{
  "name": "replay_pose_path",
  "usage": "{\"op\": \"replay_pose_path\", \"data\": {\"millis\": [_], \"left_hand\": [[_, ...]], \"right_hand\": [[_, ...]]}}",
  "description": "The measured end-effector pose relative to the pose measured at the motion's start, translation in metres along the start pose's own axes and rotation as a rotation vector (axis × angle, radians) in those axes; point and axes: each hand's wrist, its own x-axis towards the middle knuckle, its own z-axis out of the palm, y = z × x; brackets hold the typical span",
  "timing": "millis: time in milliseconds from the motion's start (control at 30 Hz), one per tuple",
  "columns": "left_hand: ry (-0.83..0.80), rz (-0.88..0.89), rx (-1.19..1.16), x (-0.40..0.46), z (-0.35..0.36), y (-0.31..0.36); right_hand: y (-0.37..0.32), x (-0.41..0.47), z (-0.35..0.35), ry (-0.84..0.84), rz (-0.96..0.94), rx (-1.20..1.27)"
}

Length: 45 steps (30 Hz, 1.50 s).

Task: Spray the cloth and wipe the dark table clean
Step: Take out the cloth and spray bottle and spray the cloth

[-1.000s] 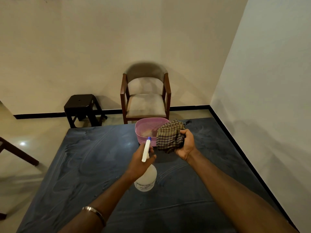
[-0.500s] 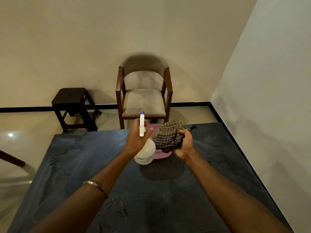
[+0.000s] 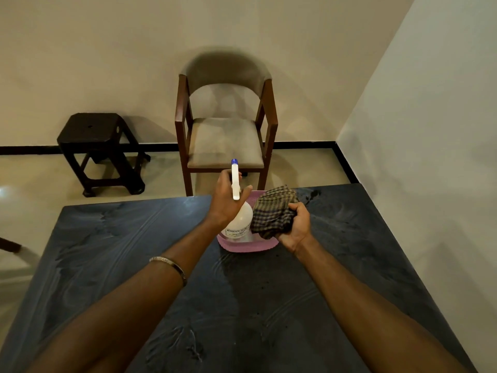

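My left hand (image 3: 225,200) grips the neck of a white spray bottle (image 3: 240,220) with a blue-tipped nozzle, holding it over a pink basket (image 3: 243,246) at the far side of the dark table (image 3: 129,254). The bottle's base sits at or inside the basket's rim. My right hand (image 3: 295,228) grips a bunched checked cloth (image 3: 273,212) just right of the bottle, over the basket's right edge. The tabletop shows pale streaks and smears.
A wooden armchair (image 3: 226,130) stands beyond the table's far edge, a black stool (image 3: 98,150) to its left. A white wall (image 3: 430,157) runs close along the table's right side. A wooden furniture leg (image 3: 9,244) shows at the left edge.
My left hand has carried the spray bottle forward from the table's middle to the pink basket. My right hand keeps hold of the cloth beside it.
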Motion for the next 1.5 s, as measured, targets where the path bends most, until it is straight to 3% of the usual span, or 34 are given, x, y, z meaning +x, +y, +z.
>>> {"op": "replay_pose_path", "data": {"millis": [433,1000,1200,1500], "left_hand": [[-0.132,-0.129,0.095,-0.006,0.027,-0.056],[-0.231,-0.078,0.223,-0.025,0.01,-0.059],[-0.262,-0.086,0.212,-0.061,-0.012,-0.046],[-0.217,-0.115,0.396,-0.145,-0.056,-0.033]], "right_hand": [[0.009,0.013,-0.022,0.061,-0.016,0.006],[0.015,-0.016,-0.017,0.071,-0.042,0.055],[0.022,-0.042,-0.016,0.036,-0.046,0.071],[0.047,-0.117,-0.024,-0.021,-0.054,0.053]]}}
